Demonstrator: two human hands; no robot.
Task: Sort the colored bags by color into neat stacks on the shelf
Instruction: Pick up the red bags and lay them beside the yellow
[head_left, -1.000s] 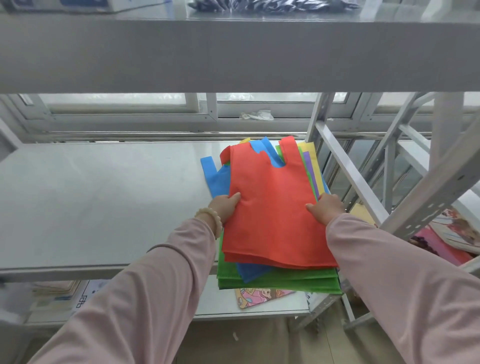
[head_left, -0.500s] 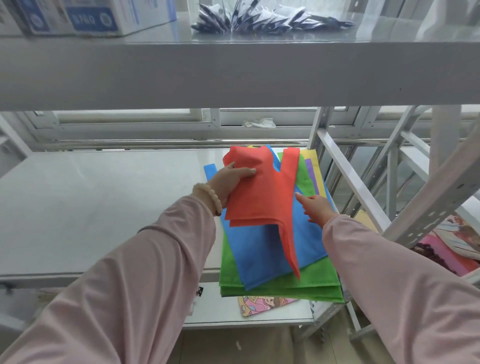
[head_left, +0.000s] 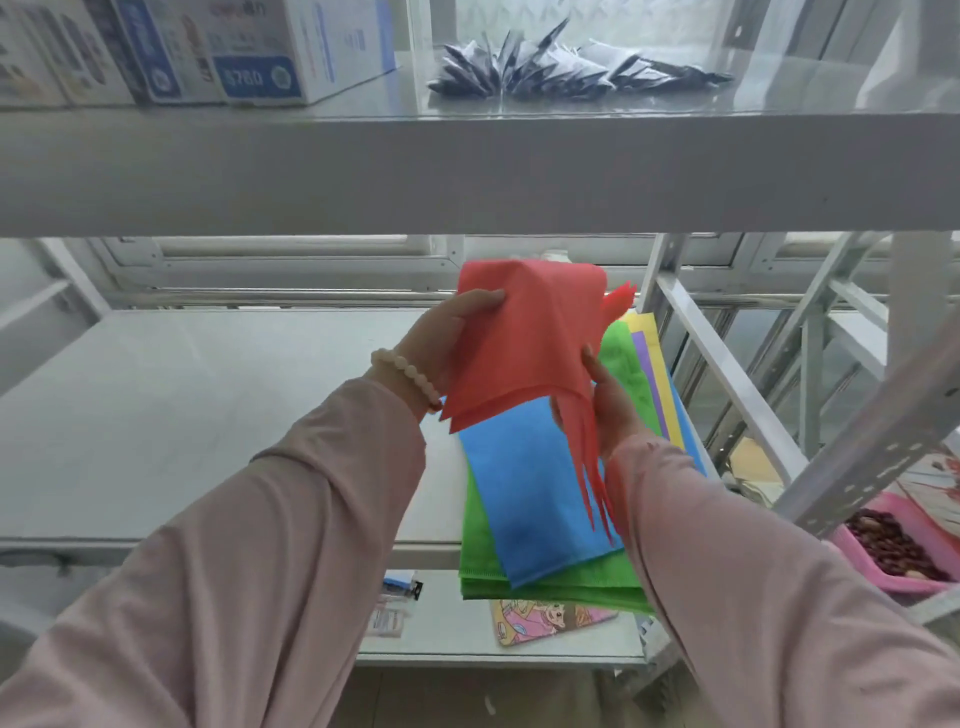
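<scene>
Shelf edge: the pile of bags lies at the right end of the shelf (head_left: 156, 415), and its near end hangs over the front lip.
Room to move: a wide stretch of grey shelf surface lies left of the pile; the upper shelf (head_left: 467, 171) runs low over my hands.
Right side: a slanted frame bar (head_left: 727, 384) stands just beside the pile.
Left hand (head_left: 447, 343): curled on the left edge of the red bags (head_left: 524, 343), thumb on top, lifting them above the pile.
Right hand (head_left: 613, 405): pinching the red bags' right edge, thumb on the front; loose corners hang below it.
Pile: a blue bag (head_left: 535, 499) lies on top of the green bags (head_left: 571, 584), with purple (head_left: 641, 353) and yellow (head_left: 647, 327) edges showing on the right.
Above: boxes (head_left: 249, 52) and dark packets (head_left: 571, 73) sit on the upper shelf.
Below right: a pink basket (head_left: 893, 545).
</scene>
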